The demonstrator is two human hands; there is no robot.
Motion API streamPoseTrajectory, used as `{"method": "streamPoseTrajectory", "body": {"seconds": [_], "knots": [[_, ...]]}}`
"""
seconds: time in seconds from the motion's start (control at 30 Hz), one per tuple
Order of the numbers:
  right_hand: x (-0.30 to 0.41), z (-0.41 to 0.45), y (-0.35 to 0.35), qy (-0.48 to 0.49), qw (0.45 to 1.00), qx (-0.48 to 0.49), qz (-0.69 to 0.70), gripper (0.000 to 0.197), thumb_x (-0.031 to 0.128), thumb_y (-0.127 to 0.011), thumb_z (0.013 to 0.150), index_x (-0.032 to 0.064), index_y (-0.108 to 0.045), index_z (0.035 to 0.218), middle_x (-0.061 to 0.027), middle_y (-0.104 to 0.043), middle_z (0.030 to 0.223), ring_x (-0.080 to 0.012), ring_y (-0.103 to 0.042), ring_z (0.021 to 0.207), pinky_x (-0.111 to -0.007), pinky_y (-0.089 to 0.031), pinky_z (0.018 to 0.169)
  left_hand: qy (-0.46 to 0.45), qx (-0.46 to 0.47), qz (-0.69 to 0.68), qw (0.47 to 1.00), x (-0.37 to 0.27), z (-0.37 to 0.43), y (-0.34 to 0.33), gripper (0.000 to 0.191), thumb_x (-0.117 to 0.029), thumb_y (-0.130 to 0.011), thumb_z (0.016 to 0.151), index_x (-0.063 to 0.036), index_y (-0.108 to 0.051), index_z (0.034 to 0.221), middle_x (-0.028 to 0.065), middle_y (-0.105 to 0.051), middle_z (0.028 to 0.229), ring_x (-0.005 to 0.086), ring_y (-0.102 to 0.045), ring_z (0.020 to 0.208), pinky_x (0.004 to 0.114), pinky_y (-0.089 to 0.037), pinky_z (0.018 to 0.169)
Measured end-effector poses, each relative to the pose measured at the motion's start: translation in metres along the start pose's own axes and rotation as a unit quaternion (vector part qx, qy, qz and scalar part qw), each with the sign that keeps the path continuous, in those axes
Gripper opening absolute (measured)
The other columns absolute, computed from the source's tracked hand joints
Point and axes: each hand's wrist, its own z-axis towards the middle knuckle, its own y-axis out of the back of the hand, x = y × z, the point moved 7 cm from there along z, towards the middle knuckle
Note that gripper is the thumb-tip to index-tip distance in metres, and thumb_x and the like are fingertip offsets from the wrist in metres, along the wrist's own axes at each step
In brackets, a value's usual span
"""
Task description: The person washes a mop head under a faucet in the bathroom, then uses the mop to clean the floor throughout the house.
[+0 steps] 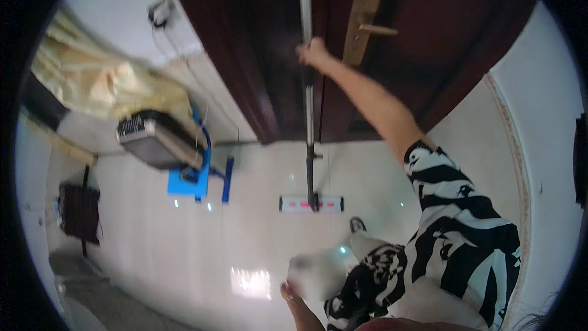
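Note:
My right hand [314,52] is closed around the pole [309,110] of a mop, standing upright before a dark red wooden door [390,96]. The mop's wide flat head [296,204], pale with red marks and dark ends, rests on the shiny tiled floor. To the right of the pole is the door's brass lever handle [379,30] on its long plate. Lower down, my left hand [287,290] is at the edge of a pale, blurred object [318,273]. What this object is cannot be made out. My fingers appear to hold it.
On the left, yellow cloth [115,85] hangs above a dark boxy appliance [161,140]. A blue dustpan-like piece [187,186] and a blue squeegee-like tool [227,179] are beside it. A plug [161,11] with cords sits on the wall. Farther left is a dark slatted object [79,213].

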Motion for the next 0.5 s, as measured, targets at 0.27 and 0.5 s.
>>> {"method": "streamPoseTrajectory", "body": {"seconds": [0.27,0.5], "knots": [[0.023,-0.023,0.016,-0.108,0.992,0.048,-0.034,0.034,0.022,-0.058,0.076,-0.0001,-0.045,0.098,-0.0141,-0.048,0.097,-0.0263,-0.045,0.094,-0.043,-0.036,0.081,0.043,-0.324,-0.018,0.945,0.025,-0.013,0.012,0.013,-0.016,-0.041,0.081,-0.0025,-0.043,0.083,0.011,-0.054,0.077,0.0257,-0.054,0.073,0.041,-0.045,0.077],[-0.059,-0.005,0.034,0.046,0.998,0.003,0.051,0.05,0.03,-0.067,0.067,0.0008,-0.048,0.103,-0.0082,-0.057,0.084,-0.0171,-0.056,0.072,-0.029,-0.045,0.057,0.056,-0.274,-0.021,0.96,0.035,0.0,-0.009,0.022,-0.014,-0.039,0.08,-0.0056,-0.044,0.06,0.0121,-0.055,0.072,0.0238,-0.054,0.072,0.039,-0.043,0.08]]}}
